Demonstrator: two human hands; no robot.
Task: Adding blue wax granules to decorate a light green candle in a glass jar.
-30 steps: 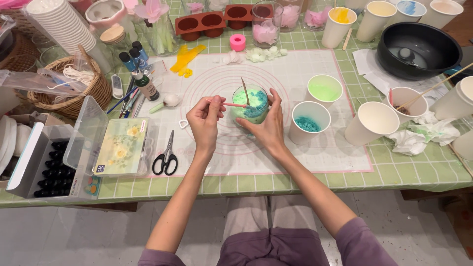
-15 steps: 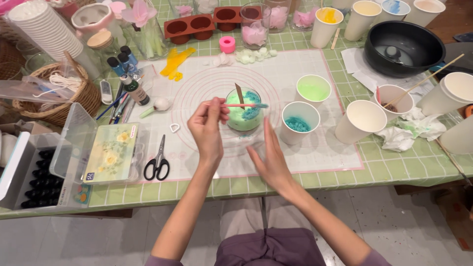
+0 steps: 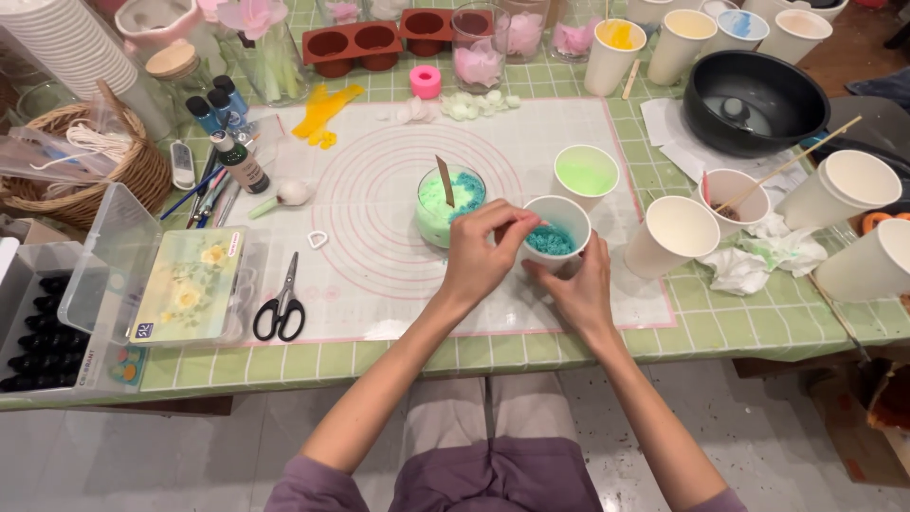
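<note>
A white paper cup (image 3: pixel 567 210) with blue granules (image 3: pixel 550 240) inside stands on the white silicone mat (image 3: pixel 379 275). My right hand (image 3: pixel 580 289) wraps the cup's near side. My left hand (image 3: pixel 485 254) reaches over the rim from the left, its fingertips pinched together in the blue granules. Just left of it stands a glass jar (image 3: pixel 449 207) filled with pale green material topped with blue bits, a wooden stick (image 3: pixel 445 180) upright in it. Neither hand touches the jar.
A cup of green material (image 3: pixel 586 173) and an empty paper cup (image 3: pixel 669 237) stand to the right, with crumpled tissue (image 3: pixel 758 264) and a black pot (image 3: pixel 755 100) beyond. Scissors (image 3: pixel 281 308), a clear plastic box (image 3: pixel 175 284), small bottles (image 3: pixel 227 142) and a basket (image 3: pixel 90 166) lie left.
My right hand let go of the glass jar and took the blue-granule cup. My left hand moved from above the jar to that cup's rim.
</note>
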